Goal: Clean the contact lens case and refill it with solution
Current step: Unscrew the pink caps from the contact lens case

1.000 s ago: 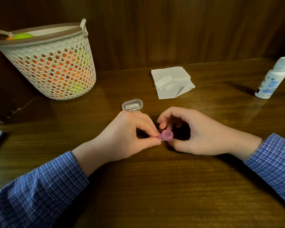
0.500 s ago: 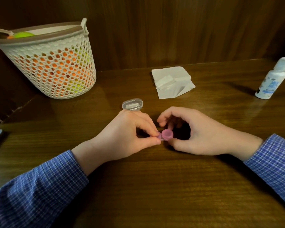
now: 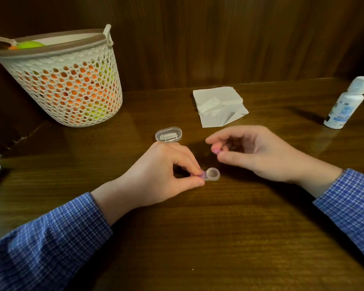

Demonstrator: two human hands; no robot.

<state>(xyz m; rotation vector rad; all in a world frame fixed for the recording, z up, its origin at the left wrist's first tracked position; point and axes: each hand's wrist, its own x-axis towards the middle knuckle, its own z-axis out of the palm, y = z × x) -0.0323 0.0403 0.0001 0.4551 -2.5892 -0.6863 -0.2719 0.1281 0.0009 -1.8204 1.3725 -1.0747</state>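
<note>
A dark wooden counter [image 3: 198, 238] fills most of the view, backed by dark wood panelling. At the back left stands a white perforated basket [image 3: 69, 89] with a brown rim and a loop handle; orange and yellow-green things show through its holes and over its edge. Both forearms come in from the lower corners in blue checked sleeves [image 3: 40, 244].

The left hand [image 3: 162, 175] rests low near the middle of the counter, thumb and forefinger closed on the purple-capped end of the contact lens case [image 3: 208, 175]. The other end of the case sticks out to the right of those fingers [image 3: 195, 182]: a clear round well, uncapped and facing up, sitting on or just above the wood. The right hand [image 3: 261, 153] is lifted a little behind and to the right of the case, apart from it, with its fingertips pinched on a small pink cap [image 3: 215, 150], which is blurred.

Behind the hands lies a crumpled white tissue [image 3: 219, 106]. At the far right a white solution bottle [image 3: 345, 103] with a white cap and blue label stands, leaning in the wide-angle view. Just behind the left hand sits a small clear oval box [image 3: 168, 134], closed, with something pale inside.
</note>
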